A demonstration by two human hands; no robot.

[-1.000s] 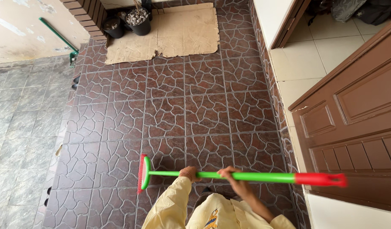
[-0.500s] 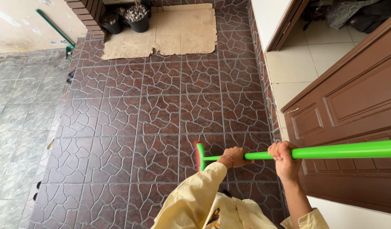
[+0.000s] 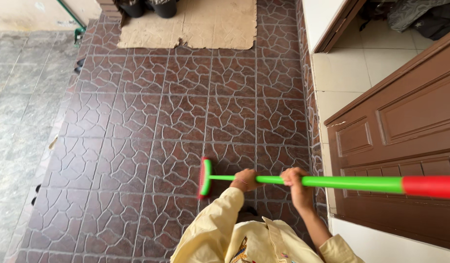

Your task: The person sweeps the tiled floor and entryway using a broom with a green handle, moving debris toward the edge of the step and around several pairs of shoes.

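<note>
While both hands are gripping the bright green plastic broom handle (image 3: 332,182), the left hand (image 3: 245,179) is closing round it near the broom's head and the right hand (image 3: 297,182) is wrapping it a little further back, both in pale yellow sleeves (image 3: 210,229). That handle is lying almost level across the lower part of the view, ending rightward in a red grip (image 3: 432,187) that is passing in front of the dark brown panelled wooden door (image 3: 405,146). Its red-bristled green broom head (image 3: 204,177) is hovering at or just above the maroon crackle-patterned floor tiles (image 3: 176,107); contact cannot be judged. Beyond, a flattened sheet of brown cardboard (image 3: 210,24) is lying against the far edge, with grey stone paving (image 3: 20,97) to the left. Judging from this, the long red end is risking a knock against the door, since it is swinging so close to the panels.
</note>
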